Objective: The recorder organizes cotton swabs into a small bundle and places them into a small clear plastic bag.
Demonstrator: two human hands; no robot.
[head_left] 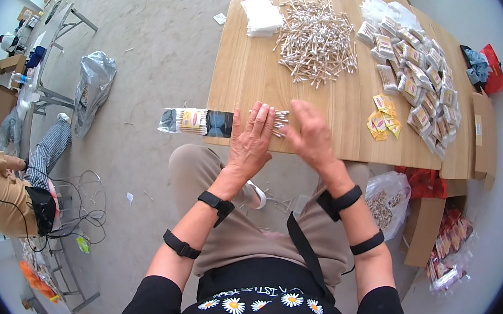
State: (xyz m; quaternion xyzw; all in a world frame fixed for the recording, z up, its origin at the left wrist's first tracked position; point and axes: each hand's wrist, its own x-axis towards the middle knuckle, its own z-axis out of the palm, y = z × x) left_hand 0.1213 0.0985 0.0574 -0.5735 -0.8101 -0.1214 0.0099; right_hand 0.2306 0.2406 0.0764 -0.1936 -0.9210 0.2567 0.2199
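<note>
My left hand (252, 137) lies flat near the table's front edge, fingers stretched together over a small bundle of cotton swabs (279, 123). The swabs' white tips stick out to the right of the fingers. Close to those tips is my right hand (313, 134), slightly blurred, thumb and fingers apart, with nothing visible between them. Left of my left hand, a clear packet of cotton swabs (191, 121) with a yellow and white label juts past the table's left edge. A dark strip (219, 124) lies between that packet and my hand.
On the wooden table (242, 75) are a loose swab heap (317, 40), white bags (261, 17), yellow cards (384, 117) and many filled packets (419, 77). A bag of swabs (385, 206) and a cardboard box (422, 231) stand below right. Another person (5, 191) sits at far left.
</note>
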